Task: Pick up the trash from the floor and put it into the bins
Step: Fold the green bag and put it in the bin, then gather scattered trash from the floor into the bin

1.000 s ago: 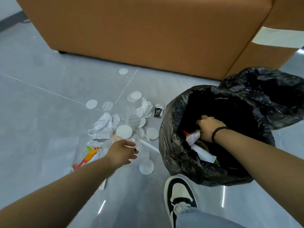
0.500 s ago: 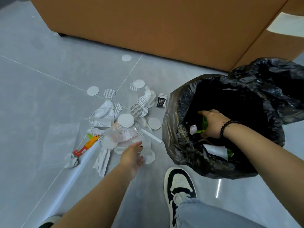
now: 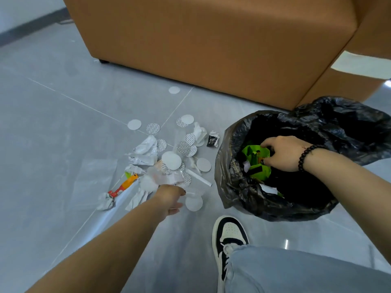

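In bin (image 3: 237, 187) | right hand (image 3: 283, 153) fingertips hidden | left hand (image 3: 169, 197) blurred

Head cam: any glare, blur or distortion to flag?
Head view: wide-angle bending along the sofa edge; small specular glint on the floor tile; inside of the black bin bag is near-black, detail lost; left hand slightly soft; litter sharp.

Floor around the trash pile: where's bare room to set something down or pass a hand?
Bare tile left of the crumpled wrapper, and between the lone far disc and the sofa. A narrow lane runs between the shoe and the left hand. Crowded from that hand up to the bin bag: discs and wrappers overlap.
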A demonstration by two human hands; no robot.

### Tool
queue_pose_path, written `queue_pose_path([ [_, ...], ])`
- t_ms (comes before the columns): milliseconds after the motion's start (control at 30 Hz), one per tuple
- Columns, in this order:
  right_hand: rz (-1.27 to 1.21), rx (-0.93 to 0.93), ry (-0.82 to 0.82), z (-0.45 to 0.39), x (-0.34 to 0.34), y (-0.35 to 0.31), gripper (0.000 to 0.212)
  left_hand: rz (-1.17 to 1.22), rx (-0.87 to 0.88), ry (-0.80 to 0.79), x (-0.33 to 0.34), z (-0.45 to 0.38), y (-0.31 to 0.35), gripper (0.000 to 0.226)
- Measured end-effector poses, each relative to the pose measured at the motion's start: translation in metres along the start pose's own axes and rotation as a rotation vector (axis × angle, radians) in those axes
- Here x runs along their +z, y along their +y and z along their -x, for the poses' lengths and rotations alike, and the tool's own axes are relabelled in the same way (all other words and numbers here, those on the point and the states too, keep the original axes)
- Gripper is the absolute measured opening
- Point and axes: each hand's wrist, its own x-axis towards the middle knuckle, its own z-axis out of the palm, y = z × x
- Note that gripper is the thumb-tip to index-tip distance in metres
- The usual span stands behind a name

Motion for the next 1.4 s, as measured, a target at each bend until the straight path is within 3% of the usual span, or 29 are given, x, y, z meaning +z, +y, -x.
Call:
queue_pose_path([
  [167, 0.032, -0.158, -0.001, 0.049, -0.038, -0.038, 0.053, -0.182, 0.117, -0.053, -0.023, 0.046, 0.019, 0.016],
  [333, 0.110, -0.248, 0.054, 0.088, -0.060, -0.074, 0.047, -0.184, 0.250, -0.120, -0.048, 0.105, 0.047, 0.014],
  [500, 0.186, -0.283, 0.061, 0.118, -0.074, -0.095, 0.047, -0.276, 0.502, -0.077, -0.086, 0.176, 0.073, 0.007],
  [700, 0.112, -0.302, 0.204, 0.143, -0.097, -0.121, 0.060, -0.314, 0.687, -0.017, -0.136, 0.256, 0.084, 0.013],
  [867, -0.234, -0.386, 0.312, 0.169, -0.115, -0.153, 0.057, -0.480, 0.779, -0.107, -0.168, 0.293, 0.077, 0.020],
  [1033, -0.735, -0.527, 0.104, 0.179, -0.106, -0.179, 0.025, -0.558, 0.811, -0.172, -0.176, 0.302, 0.069, 0.025],
  [1267, -0.939, -0.640, -0.110, 0.181, -0.089, -0.180, 0.019, -0.379, 0.889, -0.073, -0.189, 0.307, 0.068, 0.023],
  [1400, -0.992, -0.713, -0.099, 0.183, -0.087, -0.185, 0.035, -0.242, 0.914, -0.043, -0.201, 0.310, 0.073, 0.036],
])
